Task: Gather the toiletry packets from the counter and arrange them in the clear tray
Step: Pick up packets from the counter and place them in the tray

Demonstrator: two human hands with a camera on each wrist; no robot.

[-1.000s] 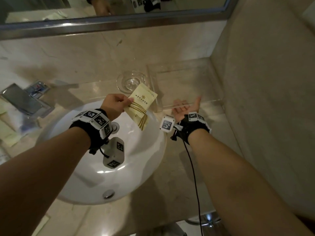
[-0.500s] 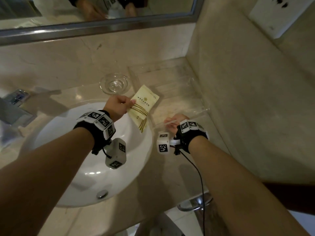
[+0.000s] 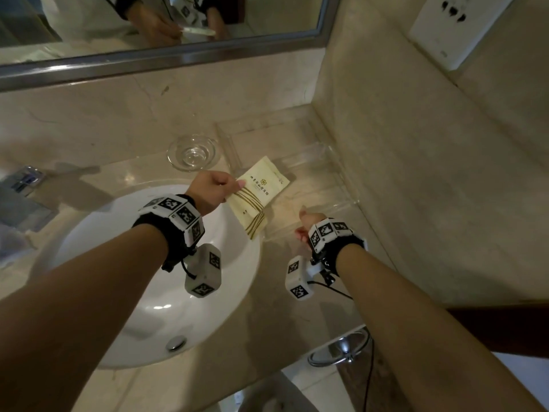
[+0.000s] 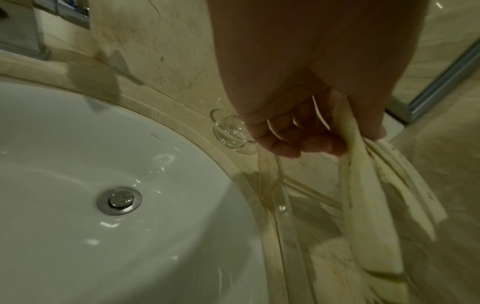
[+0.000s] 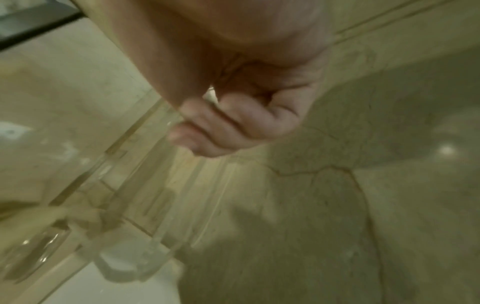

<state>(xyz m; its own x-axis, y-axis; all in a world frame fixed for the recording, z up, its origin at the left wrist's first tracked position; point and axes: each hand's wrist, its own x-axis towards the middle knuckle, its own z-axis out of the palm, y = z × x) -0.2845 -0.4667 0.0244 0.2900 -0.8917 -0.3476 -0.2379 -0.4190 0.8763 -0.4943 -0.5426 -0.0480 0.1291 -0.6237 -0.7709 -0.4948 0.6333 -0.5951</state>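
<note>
With the left hand (image 3: 212, 191) pinching the cream packets (image 3: 258, 197) over the clear tray's (image 3: 332, 173) seven-o'clock corner, lay them flat inside while the right hand (image 3: 306, 226), fingers curled on its near rim, steadies it.

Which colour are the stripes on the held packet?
Gold, on the pale cream flat paper packet; head view shows it best.

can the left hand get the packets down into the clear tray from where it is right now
Probably yes. The left hand grips the packets right over the clear tray, whose top is open. The right hand holds only the near rim, out of the path.
</note>
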